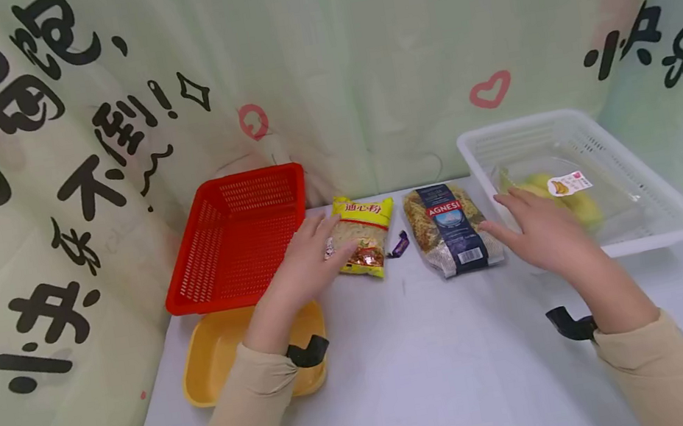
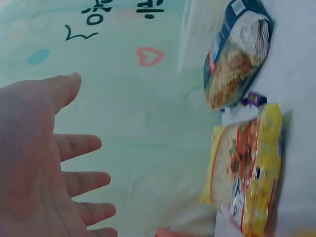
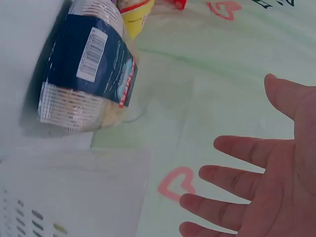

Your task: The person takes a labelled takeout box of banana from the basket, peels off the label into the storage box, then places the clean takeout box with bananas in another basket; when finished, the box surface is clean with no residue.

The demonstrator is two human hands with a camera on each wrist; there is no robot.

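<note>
My left hand (image 1: 305, 263) is held out with fingers spread, empty, between the red basket (image 1: 215, 263) and a yellow bag of macaroni (image 1: 367, 235). In the left wrist view its palm (image 2: 29, 168) shows, the macaroni bag (image 2: 247, 168) off to the side. My right hand (image 1: 542, 233), likewise empty with straight spread fingers, overlaps the near left rim of the white basket (image 1: 654, 239) in the head view. Inside that basket is a clear pack of yellow-green fruit (image 1: 585, 209). Left of this hand stands a bag of Agnesi pasta (image 1: 451, 225), seen also in the right wrist view.
A small purple-wrapped candy (image 1: 399, 245) lies between the two bags. In front of the red basket sits a yellow basket (image 1: 205, 368), partly covered by my left forearm. A printed curtain (image 1: 356, 54) hangs behind and beside the white table (image 1: 448, 375).
</note>
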